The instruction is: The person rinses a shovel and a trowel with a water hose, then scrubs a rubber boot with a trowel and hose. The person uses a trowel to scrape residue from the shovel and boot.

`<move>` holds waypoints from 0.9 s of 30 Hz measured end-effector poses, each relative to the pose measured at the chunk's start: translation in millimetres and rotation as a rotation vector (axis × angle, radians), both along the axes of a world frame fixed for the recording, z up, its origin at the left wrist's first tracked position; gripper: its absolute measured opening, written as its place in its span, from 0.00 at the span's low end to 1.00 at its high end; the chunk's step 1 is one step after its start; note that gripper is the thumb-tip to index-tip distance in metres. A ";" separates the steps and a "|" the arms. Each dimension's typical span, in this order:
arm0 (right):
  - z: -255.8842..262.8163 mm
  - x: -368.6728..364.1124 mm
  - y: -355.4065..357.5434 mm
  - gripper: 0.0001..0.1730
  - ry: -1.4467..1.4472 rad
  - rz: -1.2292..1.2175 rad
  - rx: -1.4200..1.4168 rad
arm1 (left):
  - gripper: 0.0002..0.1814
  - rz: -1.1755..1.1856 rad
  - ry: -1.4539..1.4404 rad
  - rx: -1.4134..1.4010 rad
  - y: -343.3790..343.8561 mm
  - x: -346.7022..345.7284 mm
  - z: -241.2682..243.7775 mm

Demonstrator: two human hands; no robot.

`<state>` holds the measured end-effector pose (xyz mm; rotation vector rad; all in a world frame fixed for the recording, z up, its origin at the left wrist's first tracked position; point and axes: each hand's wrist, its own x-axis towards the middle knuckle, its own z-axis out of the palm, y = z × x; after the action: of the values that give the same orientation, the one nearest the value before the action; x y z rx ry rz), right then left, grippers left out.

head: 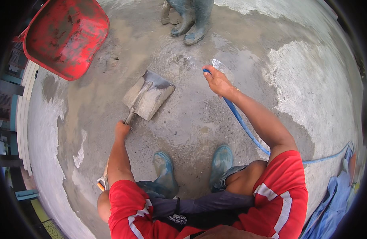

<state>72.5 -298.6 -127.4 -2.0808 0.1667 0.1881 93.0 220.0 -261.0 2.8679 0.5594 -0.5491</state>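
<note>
My left hand (123,129) grips the shaft of a square-mouth shovel (149,94) just behind its blade. Grey cement residue coats much of the blade, and its front edge is wet and dark. The shovel's handle (102,182) with an orange part shows beside my left knee. In my right hand (218,81) is the end of a blue hose (241,122), held ahead and to the right of the blade. Water sprays around the hose end and splashes onto the wet concrete ground (183,131). The hose trails back past my right arm.
A red wheelbarrow tray (66,38), smeared with cement, stands at the upper left. Another person in rubber boots (198,24) stands ahead, a tool head (170,18) beside them. Blue cloth or sheeting (328,200) lies at the lower right. White steps (25,104) line the left side.
</note>
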 end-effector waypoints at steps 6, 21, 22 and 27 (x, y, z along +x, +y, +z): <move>-10.7 6.8 5.5 0.20 -0.052 0.070 -0.019 | 0.29 -0.201 -0.128 0.128 -8.1 17.4 37.8; -38.9 -1.5 -66.5 0.20 -0.304 -0.185 0.156 | 0.28 -0.756 -0.277 0.159 -301.2 146.0 255.8; -30.9 -3.9 -69.7 0.20 -0.270 -0.177 0.183 | 0.28 -0.787 -0.294 0.163 -319.9 154.5 260.8; -16.3 -10.9 -91.7 0.24 -0.161 -0.238 0.224 | 0.27 -0.937 -0.331 0.139 -391.8 194.8 256.6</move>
<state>61.6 -390.3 -143.7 -1.8261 0.2800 -0.1011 287.8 -171.8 -4.4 3.1075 -0.8674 -0.1108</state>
